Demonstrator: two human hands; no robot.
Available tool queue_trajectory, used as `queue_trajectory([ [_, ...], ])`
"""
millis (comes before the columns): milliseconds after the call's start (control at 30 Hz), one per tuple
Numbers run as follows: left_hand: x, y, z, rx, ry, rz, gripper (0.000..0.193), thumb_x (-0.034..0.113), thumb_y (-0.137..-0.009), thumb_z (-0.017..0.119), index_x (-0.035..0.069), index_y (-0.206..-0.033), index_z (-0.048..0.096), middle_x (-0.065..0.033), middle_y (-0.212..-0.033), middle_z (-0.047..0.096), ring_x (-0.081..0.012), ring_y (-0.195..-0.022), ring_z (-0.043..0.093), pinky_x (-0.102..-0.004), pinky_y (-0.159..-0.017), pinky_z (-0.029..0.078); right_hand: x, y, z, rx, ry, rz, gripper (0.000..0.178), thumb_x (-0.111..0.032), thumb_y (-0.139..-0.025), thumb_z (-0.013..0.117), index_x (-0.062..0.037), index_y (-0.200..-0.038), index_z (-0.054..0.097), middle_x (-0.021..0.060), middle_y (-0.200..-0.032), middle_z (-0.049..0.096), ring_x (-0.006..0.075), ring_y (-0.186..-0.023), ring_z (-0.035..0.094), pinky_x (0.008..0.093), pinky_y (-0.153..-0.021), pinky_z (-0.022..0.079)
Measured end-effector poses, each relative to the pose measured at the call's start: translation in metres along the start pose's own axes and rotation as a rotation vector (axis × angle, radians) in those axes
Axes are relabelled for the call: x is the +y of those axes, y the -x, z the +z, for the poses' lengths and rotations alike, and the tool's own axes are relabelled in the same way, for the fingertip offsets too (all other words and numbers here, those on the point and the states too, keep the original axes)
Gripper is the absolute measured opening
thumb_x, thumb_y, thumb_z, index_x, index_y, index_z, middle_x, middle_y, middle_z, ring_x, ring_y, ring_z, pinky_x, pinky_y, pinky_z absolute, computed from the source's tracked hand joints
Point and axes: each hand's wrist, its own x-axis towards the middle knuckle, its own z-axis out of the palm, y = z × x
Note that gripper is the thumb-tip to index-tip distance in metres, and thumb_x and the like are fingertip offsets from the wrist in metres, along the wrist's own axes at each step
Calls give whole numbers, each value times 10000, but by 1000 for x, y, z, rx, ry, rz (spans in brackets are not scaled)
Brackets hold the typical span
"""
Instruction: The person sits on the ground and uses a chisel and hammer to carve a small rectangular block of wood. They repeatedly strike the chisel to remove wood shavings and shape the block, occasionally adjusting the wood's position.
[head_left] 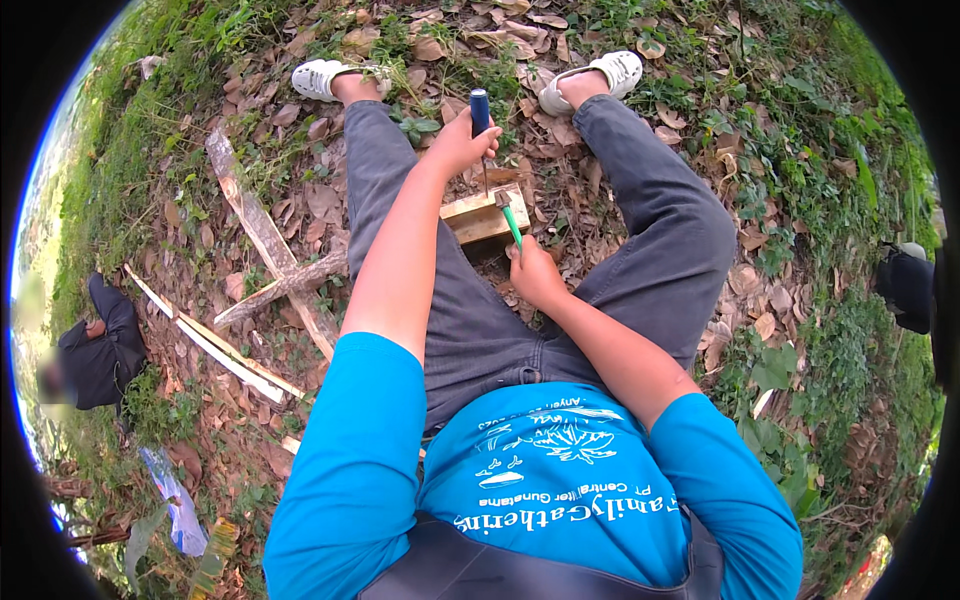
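My left hand point(463, 147) is closed around a screwdriver with a blue handle point(480, 112). Its thin metal shaft points down at a pale wooden block point(465, 211) on the leaves between my legs; whether the tip touches the wood I cannot tell. In my right hand point(537, 274), nearer to me, is a small hammer with a green handle point(513, 228). The hammer's brown head lies over the right part of the block, close to the screwdriver's shaft.
Rough wooden pieces point(255, 220) lie crossed on the ground to my left, beside a long split strip point(215, 340). Farther left sits a person in dark clothes point(105, 345), with a plastic bag point(180, 505) nearby. Another dark shape point(905, 285) shows at the right rim.
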Motion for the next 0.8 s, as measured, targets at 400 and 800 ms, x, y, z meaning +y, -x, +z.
queue_trajectory([
  [400, 2, -24, -1, 188, -79, -90, 311, 200, -1004, 654, -3, -1183, 502, -91, -869, 711, -175, -677, 720, -339, -634, 573, -5, -8, 1, 27, -62, -14, 219, -180, -1029, 533, 36, -1052, 499, 323, -910, 663, 521, -905, 644, 600, -798, 477],
  [800, -23, -30, 4, 296, 6, -32, 344, 271, -1040, 610, 14, -1206, 452, -75, -833, 682, -163, -659, 709, -324, -640, 573, -2, -1, -9, 174, -303, 124, 311, -317, -1010, 604, -10, -976, 644, 188, -833, 695, 347, -807, 694, 452, -747, 511],
])
